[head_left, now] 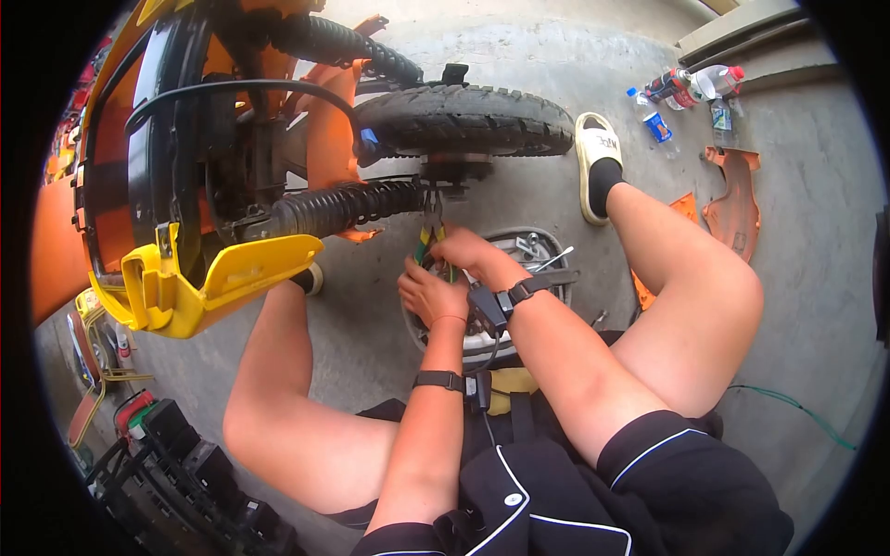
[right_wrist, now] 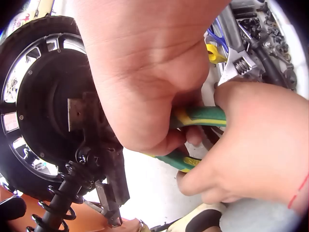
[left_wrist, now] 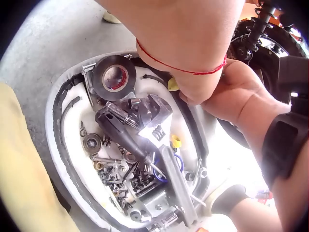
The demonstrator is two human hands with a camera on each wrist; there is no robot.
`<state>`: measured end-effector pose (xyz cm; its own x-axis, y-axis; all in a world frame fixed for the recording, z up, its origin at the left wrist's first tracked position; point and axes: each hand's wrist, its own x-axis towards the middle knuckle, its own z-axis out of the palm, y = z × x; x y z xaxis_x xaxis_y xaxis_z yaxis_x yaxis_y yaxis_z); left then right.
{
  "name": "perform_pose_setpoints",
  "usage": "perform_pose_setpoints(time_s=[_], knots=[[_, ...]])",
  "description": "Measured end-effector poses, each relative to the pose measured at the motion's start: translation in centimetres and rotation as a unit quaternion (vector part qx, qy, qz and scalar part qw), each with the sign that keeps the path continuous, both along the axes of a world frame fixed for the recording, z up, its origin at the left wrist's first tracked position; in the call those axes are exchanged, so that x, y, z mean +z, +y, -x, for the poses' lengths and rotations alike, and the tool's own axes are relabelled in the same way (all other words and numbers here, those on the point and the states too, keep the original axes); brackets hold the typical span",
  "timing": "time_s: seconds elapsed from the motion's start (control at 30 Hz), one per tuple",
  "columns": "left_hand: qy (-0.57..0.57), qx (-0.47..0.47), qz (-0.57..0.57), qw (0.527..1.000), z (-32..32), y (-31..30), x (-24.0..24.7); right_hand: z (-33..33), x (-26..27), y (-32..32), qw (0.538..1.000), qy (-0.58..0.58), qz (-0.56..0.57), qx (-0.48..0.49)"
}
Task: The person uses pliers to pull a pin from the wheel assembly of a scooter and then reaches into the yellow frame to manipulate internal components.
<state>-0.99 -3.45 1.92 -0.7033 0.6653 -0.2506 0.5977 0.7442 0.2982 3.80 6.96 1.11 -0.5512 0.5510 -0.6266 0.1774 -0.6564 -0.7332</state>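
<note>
Working pliers (right_wrist: 207,116) two-handed by wheel (head_left: 464,120)

Gripping both handles: left hand (head_left: 434,295) curled round the ends, right hand (head_left: 468,252) wrapped on nearer the pivot. Held nose-forward, away from the body, beside the lower end of shock (head_left: 348,208). Cannot tell contact at the tips. To do well, by judgement: seat the jaws squarely before squeezing, share pressure evenly, turn slowly, stop at the first slip. Keep knuckles off shock. Best to drop anything freed into tray (left_wrist: 71,140), just below the hands, alongside wrench (left_wrist: 157,133).
</note>
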Motion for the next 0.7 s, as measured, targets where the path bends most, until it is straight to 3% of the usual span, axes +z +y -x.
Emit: perform_pose_setpoints(time_s=[0.47, 0.53, 0.63, 0.7], knots=[[0.029, -0.012, -0.061, 0.998, -0.2, 0.1, -0.5, -0.7, -2.8, -0.1, 1.000, 0.020, 0.018, 0.009], [0.026, -0.006, -0.049, 0.998, -0.2, 0.3, -0.4, -0.6, -3.1, -0.4, 0.957, 0.214, 0.186, -0.068], [0.000, 0.009, -0.044, 0.999, 0.0, 0.4, -0.6, 0.1, -2.2, -0.9, 0.922, 0.250, 0.268, -0.126], [-0.004, 0.010, -0.047, 0.999, 0.3, 0.5, -0.9, 0.6, -2.1, -0.4, 0.939, 0.212, 0.254, -0.094]])
